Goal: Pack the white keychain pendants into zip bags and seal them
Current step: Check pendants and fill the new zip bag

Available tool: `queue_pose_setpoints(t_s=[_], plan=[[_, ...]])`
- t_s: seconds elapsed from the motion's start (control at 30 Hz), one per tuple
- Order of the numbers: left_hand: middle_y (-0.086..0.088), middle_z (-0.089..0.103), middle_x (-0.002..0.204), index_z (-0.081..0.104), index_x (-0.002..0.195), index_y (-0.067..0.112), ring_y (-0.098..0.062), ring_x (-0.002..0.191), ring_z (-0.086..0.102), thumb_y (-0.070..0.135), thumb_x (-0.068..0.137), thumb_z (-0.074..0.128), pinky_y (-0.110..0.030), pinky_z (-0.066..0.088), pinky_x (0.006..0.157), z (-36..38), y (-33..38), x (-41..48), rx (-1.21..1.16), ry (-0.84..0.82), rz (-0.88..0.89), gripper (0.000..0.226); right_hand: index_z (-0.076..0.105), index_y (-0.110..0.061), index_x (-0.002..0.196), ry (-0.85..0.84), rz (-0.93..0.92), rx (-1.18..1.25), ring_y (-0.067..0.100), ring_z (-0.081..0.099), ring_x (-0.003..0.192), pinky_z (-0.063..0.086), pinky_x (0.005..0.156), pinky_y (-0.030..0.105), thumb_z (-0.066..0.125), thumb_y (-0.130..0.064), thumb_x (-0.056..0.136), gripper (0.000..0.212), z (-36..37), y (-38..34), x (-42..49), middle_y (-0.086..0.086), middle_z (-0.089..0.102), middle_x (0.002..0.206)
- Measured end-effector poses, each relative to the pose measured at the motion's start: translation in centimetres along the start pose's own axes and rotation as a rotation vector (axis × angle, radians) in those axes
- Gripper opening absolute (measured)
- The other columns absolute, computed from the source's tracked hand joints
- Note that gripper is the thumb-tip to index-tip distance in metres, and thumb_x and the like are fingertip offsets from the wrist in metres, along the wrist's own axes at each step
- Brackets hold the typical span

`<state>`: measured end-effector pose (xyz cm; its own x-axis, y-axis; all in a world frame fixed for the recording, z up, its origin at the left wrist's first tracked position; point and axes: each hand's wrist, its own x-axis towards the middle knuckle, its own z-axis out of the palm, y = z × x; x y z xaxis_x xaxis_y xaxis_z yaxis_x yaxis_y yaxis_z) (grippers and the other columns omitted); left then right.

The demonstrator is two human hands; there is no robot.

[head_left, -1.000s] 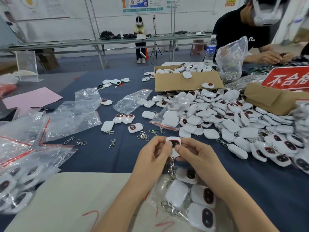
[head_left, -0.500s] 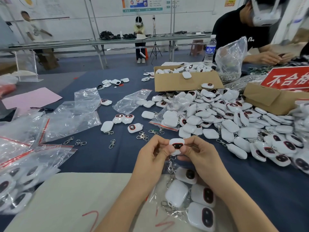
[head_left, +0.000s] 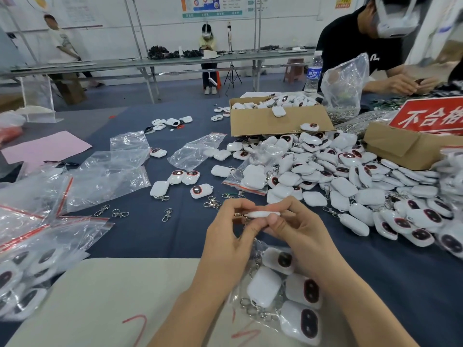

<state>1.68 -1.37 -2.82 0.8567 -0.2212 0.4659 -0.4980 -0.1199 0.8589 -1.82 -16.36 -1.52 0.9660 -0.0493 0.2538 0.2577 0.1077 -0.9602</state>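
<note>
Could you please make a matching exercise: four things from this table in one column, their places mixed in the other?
1. pink sheet
2. water bottle
3. red sign
4. edge-on pendant

A. between left hand and right hand
B. right edge of view
C. far left, lying flat
D. beside upright clear bag

Pairs: 1-C, 2-D, 3-B, 4-A

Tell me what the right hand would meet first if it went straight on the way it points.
Likely the left hand, which pinches the other end of the same white pendant the right hand holds. Beyond it lie loose metal clasps, though depth is unclear.
</note>
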Motion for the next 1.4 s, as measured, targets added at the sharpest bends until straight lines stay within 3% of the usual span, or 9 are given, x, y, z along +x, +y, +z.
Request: queue_pose_setpoints(t_s=[0.23,0.33,0.43,0.5,0.6,0.7,0.93,1.2,1.4], plan=[[0.013,0.072,0.095,0.066,0.09,0.029,-0.012,0.094,0.069,0.014,0.09,0.077,-0.017,0.052,0.079,-0.15,-0.08,0.3,-0.027,0.022,0.005,0.019,0.072,-0.033,0.08,0.02,-0.003,0.022,0.018,0.074,0.101,0.056,0.082,0.018,0.068,-0.022,0.084,0.013,0.0,-0.17,0.02,0.005,0.078,0.104],[0.01,0.07,0.102,0.064,0.098,0.031,-0.017,0.097,0.068,0.026,0.092,0.075,-0.026,0.054,0.082,-0.18,0.01,0.14,-0.072,-0.013,-0.029,0.014,0.071,-0.022,0.085,0.044,0.009,0.036,0.019,0.072,0.106,0.057,0.087,0.023,0.069,-0.018,0.085,0.005,-0.15,-0.05,0.12,0.003,0.076,0.112],[0.009,0.068,0.099,0.06,0.111,0.036,-0.014,0.084,0.065,0.041,0.097,0.065,-0.031,0.054,0.075,-0.29,0.15,-0.08,-0.083,-0.095,-0.106,0.016,0.068,-0.018,0.085,0.054,0.03,0.0,0.013,0.068,0.114,0.054,0.095,0.023,0.064,-0.001,0.092,0.019,-0.5,0.13,0.15,-0.008,0.072,0.123],[0.012,0.068,0.104,0.061,0.119,0.039,-0.008,0.088,0.065,0.036,0.099,0.064,-0.019,0.05,0.076,-0.44,0.07,0.01,-0.094,-0.088,-0.157,0.021,0.067,-0.018,0.093,0.022,0.067,-0.027,0.011,0.067,0.115,0.053,0.095,0.023,0.06,0.006,0.095,0.025,-0.48,0.1,0.1,-0.014,0.068,0.129],[0.007,0.069,0.115,0.061,0.132,0.028,-0.009,0.099,0.067,0.016,0.097,0.068,-0.018,0.052,0.086,-0.65,-0.1,0.39,-0.121,-0.095,-0.226,0.038,0.065,-0.023,0.122,-0.041,0.075,-0.057,0.012,0.067,0.115,0.052,0.096,0.021,0.058,0.01,0.094,0.043,-0.41,0.09,0.01,-0.011,0.068,0.13],[0.007,0.074,0.102,0.068,0.121,0.026,-0.006,0.092,0.068,0.009,0.093,0.071,-0.017,0.052,0.081,-0.72,-0.07,0.55,-0.135,-0.084,-0.248,0.033,0.066,-0.024,0.126,-0.036,0.069,-0.038,0.012,0.069,0.113,0.052,0.09,0.016,0.06,0.011,0.093,0.048,-0.44,0.05,0.09,-0.005,0.073,0.122],[0.013,0.073,0.084,0.074,0.098,0.03,0.0,0.079,0.066,0.001,0.089,0.072,-0.011,0.049,0.072,-0.72,-0.09,0.57,-0.152,-0.034,-0.222,0.03,0.077,-0.035,0.107,0.02,0.068,-0.063,0.009,0.07,0.107,0.052,0.087,0.015,0.055,-0.001,0.1,0.041,-0.56,0.34,0.24,-0.004,0.077,0.11],[0.009,0.075,0.088,0.074,0.092,0.032,-0.004,0.082,0.069,0.002,0.09,0.072,-0.012,0.049,0.073,-0.73,0.04,0.54,-0.151,-0.011,-0.176,0.03,0.076,-0.035,0.108,0.026,0.076,-0.125,0.005,0.066,0.115,0.045,0.101,0.032,0.057,-0.006,0.1,0.036,-0.72,0.29,0.18,-0.011,0.074,0.117],[0.009,0.073,0.088,0.074,0.099,0.033,-0.007,0.079,0.067,0.007,0.095,0.068,-0.017,0.051,0.072,-0.79,-0.05,0.37,-0.131,-0.001,-0.163,0.027,0.077,-0.034,0.105,0.036,0.077,-0.07,0.012,0.07,0.109,0.054,0.089,0.023,0.061,-0.013,0.097,0.027,-0.66,0.4,0.3,-0.005,0.076,0.112]])
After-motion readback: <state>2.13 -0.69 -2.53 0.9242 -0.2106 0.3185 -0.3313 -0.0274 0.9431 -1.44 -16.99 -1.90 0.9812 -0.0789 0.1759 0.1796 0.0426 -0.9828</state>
